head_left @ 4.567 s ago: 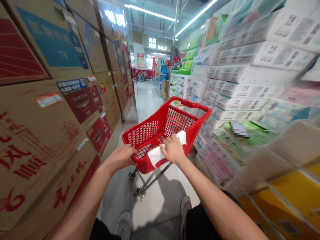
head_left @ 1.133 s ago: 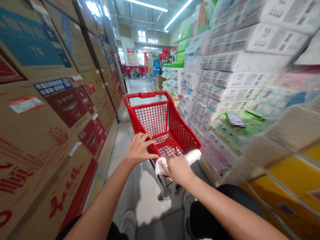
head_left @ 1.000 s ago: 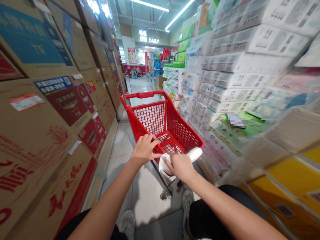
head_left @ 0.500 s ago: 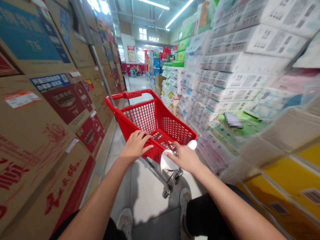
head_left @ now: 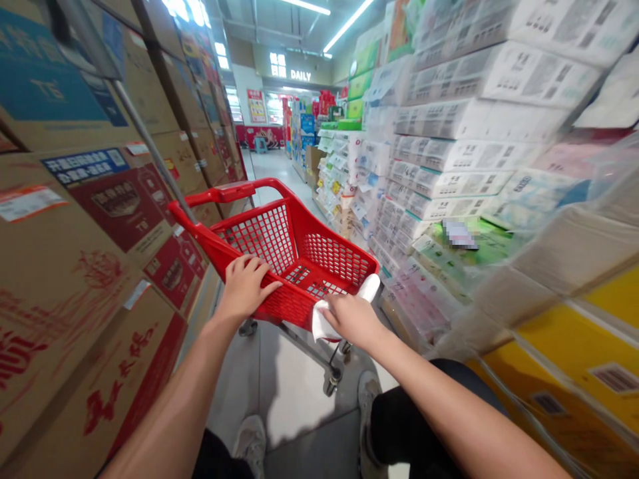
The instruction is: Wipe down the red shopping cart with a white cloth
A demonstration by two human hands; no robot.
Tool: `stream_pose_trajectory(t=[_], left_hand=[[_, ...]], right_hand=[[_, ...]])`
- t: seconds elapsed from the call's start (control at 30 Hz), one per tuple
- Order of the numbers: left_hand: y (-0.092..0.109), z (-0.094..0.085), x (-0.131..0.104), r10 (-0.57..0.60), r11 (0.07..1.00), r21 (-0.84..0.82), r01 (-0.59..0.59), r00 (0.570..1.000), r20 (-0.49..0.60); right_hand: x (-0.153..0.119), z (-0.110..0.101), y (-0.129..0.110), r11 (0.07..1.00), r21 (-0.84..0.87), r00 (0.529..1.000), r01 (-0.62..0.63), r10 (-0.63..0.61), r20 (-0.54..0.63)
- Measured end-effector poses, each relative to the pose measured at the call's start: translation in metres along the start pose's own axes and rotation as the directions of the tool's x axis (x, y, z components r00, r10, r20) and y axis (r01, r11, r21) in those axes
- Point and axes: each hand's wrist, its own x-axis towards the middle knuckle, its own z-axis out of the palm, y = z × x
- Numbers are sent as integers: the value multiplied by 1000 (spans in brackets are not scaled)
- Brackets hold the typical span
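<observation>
A small red plastic shopping cart [head_left: 279, 243] stands in a narrow aisle just ahead of me, its basket bare inside. My left hand [head_left: 244, 286] grips the cart's near rim at the left corner. Pressed against the near rim to the right is a white cloth [head_left: 344, 307], with my right hand [head_left: 352, 319] shut on it. The cart's handle bar [head_left: 227, 193] is on its far side. Its wheels [head_left: 332, 380] rest on the grey floor near my feet.
Stacked brown cardboard boxes [head_left: 94, 219] form a wall close on the left. Wrapped packs of tissue paper [head_left: 464, 153] are piled high on the right, with yellow boxes [head_left: 574, 352] at the lower right. The aisle floor [head_left: 279, 174] runs ahead toward a "DAILY" sign [head_left: 299, 75].
The cart has swung round, its far end turning from the right to the left toward the boxes. My right hand has slid the cloth along the near rim; my left hand keeps its hold.
</observation>
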Motion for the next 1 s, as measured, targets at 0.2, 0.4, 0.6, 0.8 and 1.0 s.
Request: stream_pose_trajectory(t=[0.2,0.4,0.6,0.8,1.0], left_hand=[[15,-1,-3,-28,999,-42,28,1000,1],[27,-10,-2,26,997,-76,-24,999,30],[38,-14,-2,53,994,-99,-49,998,45],[55,-12,-2,51,993,-111,-46,998,47],[67,-12,-2,83,991,-113,-77,995,49]], right_hand=[[11,0,0,998,48,999,-40,40,-16],[16,-27,35,964,194,983,181,-173,-57],[16,-36,68,872,390,936,297,-347,62],[17,-38,68,894,353,955,277,-298,3],[21,-42,35,908,226,928,354,-311,-204]])
